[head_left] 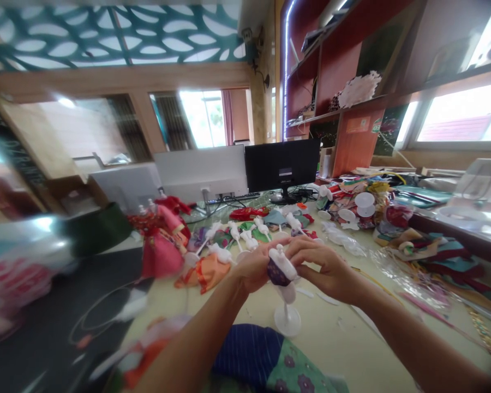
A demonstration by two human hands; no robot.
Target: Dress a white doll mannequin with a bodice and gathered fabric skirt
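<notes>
A small white mannequin (287, 295) on a round base tilts between my hands above the pale table. Dark purple patterned cloth (279, 274) wraps its upper body. My left hand (258, 266) is closed around the cloth and torso from the left side. On the right, my right hand (321, 265) has its fingers bent against the mannequin's back and upper edge; its fingertips are partly hidden. Blue and green patterned fabric (265, 355) lies below, near the table's front edge.
Several white mannequins (234, 233) and coloured clothes lie beyond my hands. Dressed figures in red (161, 245) stand at left. A black monitor (283, 166) is at the back. Fabric scraps and white discs (365, 203) are heaped at right, near clear plastic wrapping (409, 273).
</notes>
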